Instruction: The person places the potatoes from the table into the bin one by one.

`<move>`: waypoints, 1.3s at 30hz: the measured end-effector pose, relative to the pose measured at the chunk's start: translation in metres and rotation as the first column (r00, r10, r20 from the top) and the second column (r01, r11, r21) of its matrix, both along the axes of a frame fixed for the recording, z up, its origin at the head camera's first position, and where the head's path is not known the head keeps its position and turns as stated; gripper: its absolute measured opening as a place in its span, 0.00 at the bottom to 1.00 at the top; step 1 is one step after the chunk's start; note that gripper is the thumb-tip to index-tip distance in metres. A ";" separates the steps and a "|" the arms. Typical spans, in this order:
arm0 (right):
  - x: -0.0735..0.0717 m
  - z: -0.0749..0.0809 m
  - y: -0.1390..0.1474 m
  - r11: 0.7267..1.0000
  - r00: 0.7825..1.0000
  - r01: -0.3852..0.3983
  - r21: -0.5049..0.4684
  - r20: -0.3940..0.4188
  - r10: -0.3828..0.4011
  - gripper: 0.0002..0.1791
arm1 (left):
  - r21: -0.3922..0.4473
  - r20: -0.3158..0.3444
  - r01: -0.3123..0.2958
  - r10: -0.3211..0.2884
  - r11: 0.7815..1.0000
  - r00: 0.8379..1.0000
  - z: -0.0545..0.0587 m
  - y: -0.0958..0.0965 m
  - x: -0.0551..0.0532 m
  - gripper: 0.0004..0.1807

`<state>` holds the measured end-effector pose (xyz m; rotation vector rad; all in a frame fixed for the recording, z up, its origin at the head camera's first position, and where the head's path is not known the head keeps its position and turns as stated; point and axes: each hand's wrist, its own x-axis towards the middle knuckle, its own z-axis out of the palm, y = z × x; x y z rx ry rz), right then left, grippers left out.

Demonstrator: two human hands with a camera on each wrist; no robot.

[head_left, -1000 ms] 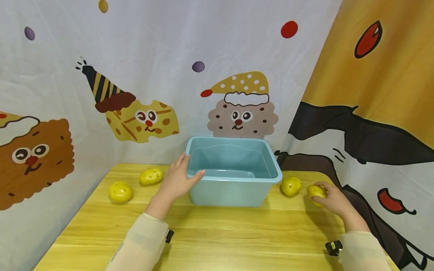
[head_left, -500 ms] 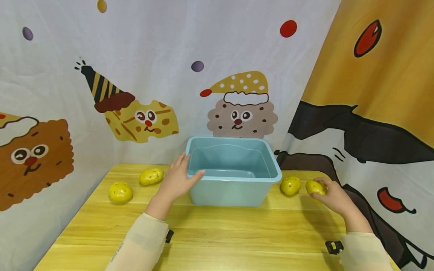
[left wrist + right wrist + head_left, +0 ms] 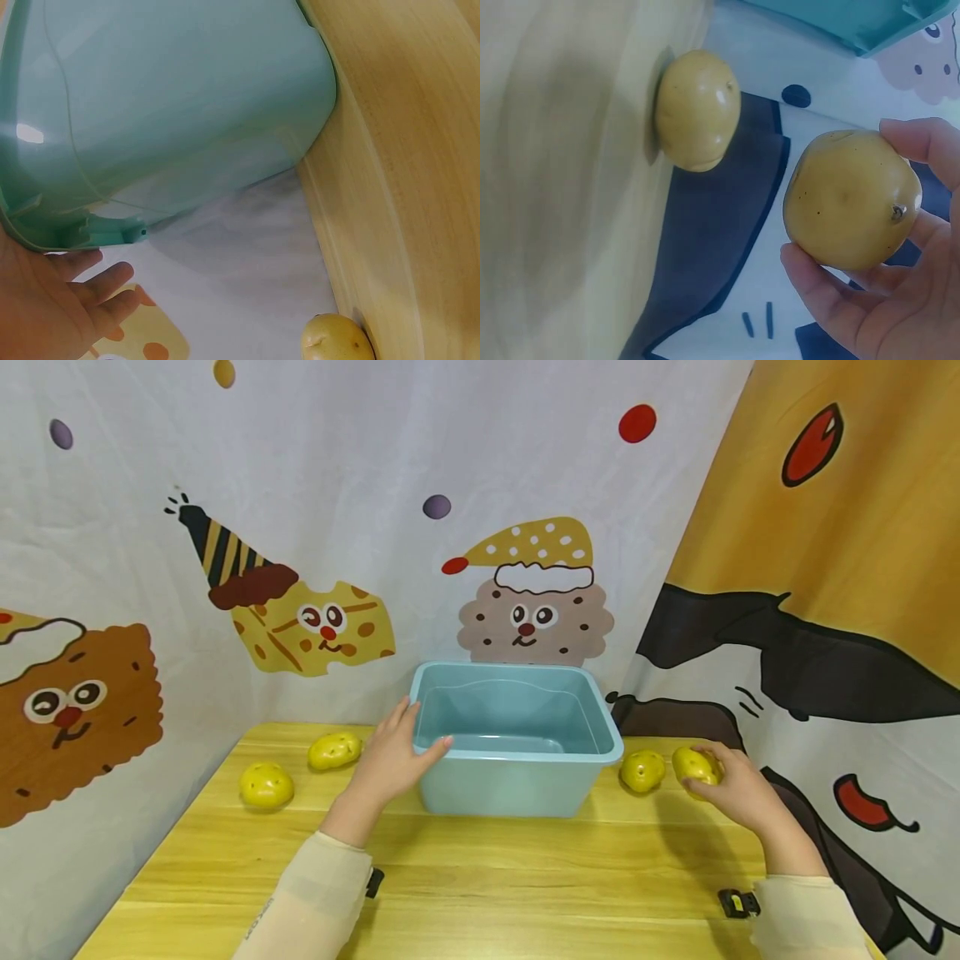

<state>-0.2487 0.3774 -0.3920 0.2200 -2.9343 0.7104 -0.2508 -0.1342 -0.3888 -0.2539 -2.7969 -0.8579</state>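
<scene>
A yellow potato (image 3: pixel 696 766) is pinched between the thumb and fingers of my right hand (image 3: pixel 742 789). The right wrist view shows this potato (image 3: pixel 853 201) raised off the tabletop, with a dark spot on its skin. My left hand (image 3: pixel 390 758) rests at the left front corner of a light blue plastic bin (image 3: pixel 502 789), its thumb lying across the rim. In the left wrist view its fingers (image 3: pixel 112 289) extend loosely beside the bin's rim. A second potato (image 3: pixel 642 772) lies on the table between the bin and my right hand. The bin's visible inside holds nothing.
Left of the bin, two more potatoes (image 3: pixel 267 786) (image 3: pixel 333 751) lie on the wooden table (image 3: pixel 480 885). Behind the table hangs a white curtain (image 3: pixel 337 460) with cartoon prints. The table's right edge runs beneath my right forearm.
My right hand has lifted the potato slightly off the table and shifted a little to the left and away from me. The left hand and bin have stayed in place.
</scene>
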 end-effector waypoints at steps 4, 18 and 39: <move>0.003 0.006 -0.004 1.000 1.000 -0.001 -0.010 0.000 0.001 0.39 | 0.000 0.000 -0.002 0.002 1.000 1.000 0.000 0.000 0.000 0.55; 0.006 0.022 -0.018 1.000 1.000 0.001 0.000 -0.016 -0.001 0.39 | -0.001 -0.002 0.001 -0.001 1.000 1.000 0.000 0.000 0.000 0.54; 0.007 0.046 -0.040 0.999 0.994 -0.051 0.017 -0.096 0.052 0.36 | -0.001 0.002 0.004 -0.004 1.000 1.000 0.001 0.001 0.002 0.54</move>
